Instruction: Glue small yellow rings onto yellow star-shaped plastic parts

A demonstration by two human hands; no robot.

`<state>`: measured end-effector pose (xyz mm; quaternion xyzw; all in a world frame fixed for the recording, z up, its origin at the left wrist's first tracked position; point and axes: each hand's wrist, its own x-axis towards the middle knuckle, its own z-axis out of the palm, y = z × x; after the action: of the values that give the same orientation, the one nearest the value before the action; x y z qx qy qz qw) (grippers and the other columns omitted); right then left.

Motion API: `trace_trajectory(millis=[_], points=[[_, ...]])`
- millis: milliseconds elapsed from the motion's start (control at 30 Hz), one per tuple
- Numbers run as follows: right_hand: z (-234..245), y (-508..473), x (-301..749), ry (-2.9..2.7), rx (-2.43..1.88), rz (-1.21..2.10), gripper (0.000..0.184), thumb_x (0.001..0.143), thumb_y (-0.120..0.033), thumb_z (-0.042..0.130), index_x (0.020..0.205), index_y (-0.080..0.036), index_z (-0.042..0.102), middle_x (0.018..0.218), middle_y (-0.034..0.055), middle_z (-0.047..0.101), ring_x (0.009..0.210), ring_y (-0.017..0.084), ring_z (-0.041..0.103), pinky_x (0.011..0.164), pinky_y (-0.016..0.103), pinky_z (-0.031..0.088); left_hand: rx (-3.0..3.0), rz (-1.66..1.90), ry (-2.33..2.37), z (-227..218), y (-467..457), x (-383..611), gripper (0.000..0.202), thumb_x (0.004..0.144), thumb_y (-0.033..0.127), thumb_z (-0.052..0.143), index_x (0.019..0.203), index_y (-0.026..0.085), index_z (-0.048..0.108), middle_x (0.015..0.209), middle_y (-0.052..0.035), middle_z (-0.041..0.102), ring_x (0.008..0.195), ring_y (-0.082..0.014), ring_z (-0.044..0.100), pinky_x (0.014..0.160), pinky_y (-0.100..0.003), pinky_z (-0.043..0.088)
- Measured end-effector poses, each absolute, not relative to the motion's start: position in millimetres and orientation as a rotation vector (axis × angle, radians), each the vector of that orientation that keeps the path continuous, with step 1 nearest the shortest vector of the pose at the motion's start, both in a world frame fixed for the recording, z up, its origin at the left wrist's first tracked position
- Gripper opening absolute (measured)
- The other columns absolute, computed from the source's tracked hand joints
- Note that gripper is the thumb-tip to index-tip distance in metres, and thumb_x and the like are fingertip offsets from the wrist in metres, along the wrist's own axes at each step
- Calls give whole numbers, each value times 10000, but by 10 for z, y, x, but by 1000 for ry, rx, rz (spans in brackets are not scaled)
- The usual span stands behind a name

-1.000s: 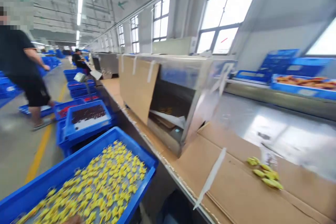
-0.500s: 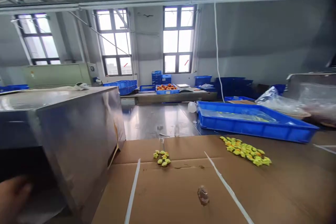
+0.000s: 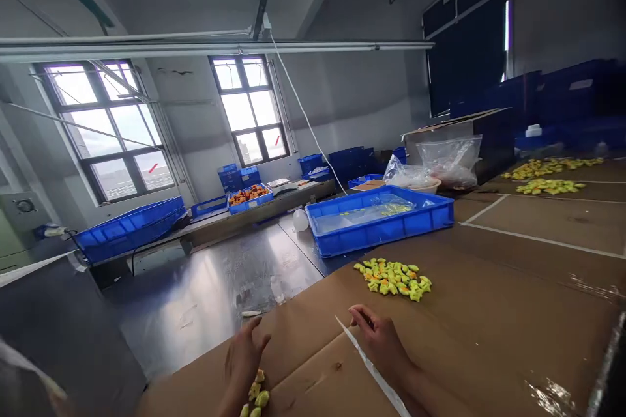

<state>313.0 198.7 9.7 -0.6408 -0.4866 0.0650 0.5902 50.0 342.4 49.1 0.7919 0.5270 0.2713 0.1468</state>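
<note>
The left hand (image 3: 246,358) is raised with its fingers spread, holding nothing, just above a small heap of yellow-and-orange moulded pieces (image 3: 256,394) at 6 o'clock; five pieces show there, and the frame edge may cut off more. The right hand (image 3: 382,341) is low over the brown cardboard sheet (image 3: 489,339) with its fingers curled and drawn together, beside a white tape strip (image 3: 372,371); I cannot tell whether it pinches anything. A larger heap of the same pieces (image 3: 392,278) lies on the cardboard at 12 o'clock, too many to count but likely several dozen. Two more long heaps (image 3: 550,186) lie at 2 o'clock, which makes four heaps in all. Each piece looks small and light, and probably soft rather than stiff, so a fingertip pinch across its body should suit it best; loose in a heap, the pieces could slide apart easily. Beyond the cardboard at 12 o'clock sits one blue plastic crate (image 3: 379,225) lined with clear film, with two clear plastic bags (image 3: 450,161) at 1 o'clock.
</note>
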Motion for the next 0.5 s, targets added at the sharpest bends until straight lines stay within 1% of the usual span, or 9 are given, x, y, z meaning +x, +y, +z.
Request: trace_trajectory(millis=[67, 167, 233, 333, 500], points=[[10, 2079, 3147, -1138, -1475, 161, 458, 912, -568, 395, 766, -199, 624, 655, 8, 626, 609, 173, 598, 580, 236, 411, 2204, 773, 1525, 463, 3830, 798, 376, 835, 246, 633, 1196, 151, 581, 1252, -124, 628, 1132, -273, 590, 943, -473, 458], [-86, 2102, 3160, -1137, -1456, 188, 418, 935, -506, 393, 767, -199, 620, 660, 3, 628, 620, 163, 602, 602, 225, 413, 2082, 777, 1540, 364, 4305, 1111, 403, 853, 296, 621, 1230, 174, 549, 1300, -115, 576, 1136, -278, 573, 936, -511, 461], [-118, 2111, 3180, -1127, -1452, 211, 409, 942, -483, 393, 755, -196, 617, 649, -1, 621, 611, 158, 595, 591, 218, 408, 2012, 789, 1547, 285, 4517, 1257, 402, 854, 305, 622, 1228, 176, 547, 1284, -112, 575, 1101, -275, 587, 916, -512, 475], [-124, 2132, 3211, -1118, -1450, 239, 399, 940, -462, 412, 725, -192, 612, 620, -7, 605, 580, 149, 574, 549, 210, 392, 1943, 826, 1536, 205, 4688, 1418, 381, 855, 296, 621, 1210, 176, 553, 1242, -102, 593, 1051, -259, 607, 876, -483, 503], [-67, 2112, 3235, -1111, -1439, 256, 376, 940, -419, 422, 732, -185, 630, 630, -7, 627, 591, 140, 587, 555, 203, 398, 1905, 906, 1471, 296, 4670, 1545, 274, 869, 319, 600, 1086, 153, 612, 1091, -73, 654, 932, -226, 642, 803, -438, 531]])
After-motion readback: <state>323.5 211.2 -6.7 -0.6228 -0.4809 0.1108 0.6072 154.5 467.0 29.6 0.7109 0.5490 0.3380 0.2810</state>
